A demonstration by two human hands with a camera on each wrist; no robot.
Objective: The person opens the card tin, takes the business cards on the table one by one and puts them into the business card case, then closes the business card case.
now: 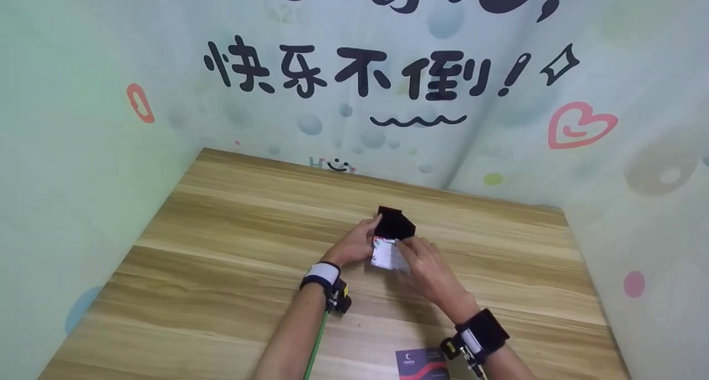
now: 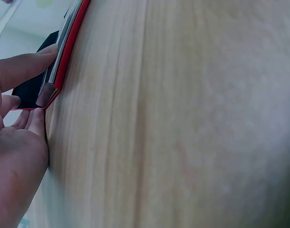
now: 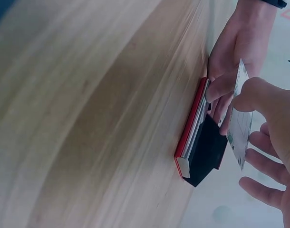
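A small card case (image 1: 394, 225) with a black lining and red outside lies opened near the middle of the table. My left hand (image 1: 354, 244) grips its left side, the thumb on top, as the left wrist view shows at the red-edged case (image 2: 71, 47). Between the thumb and fingers of my right hand (image 1: 435, 272) is a white card (image 1: 386, 253) with a patterned border. In the right wrist view this card (image 3: 240, 121) is tilted and raised above the case (image 3: 195, 137), apart from it.
A dark blue and red printed card (image 1: 421, 363) lies at the table's front edge, beside the right wrist. The wooden table (image 1: 221, 219) meets printed curtain-like walls (image 1: 310, 136) at the back and both sides. A green cable (image 1: 316, 344) runs along the left forearm.
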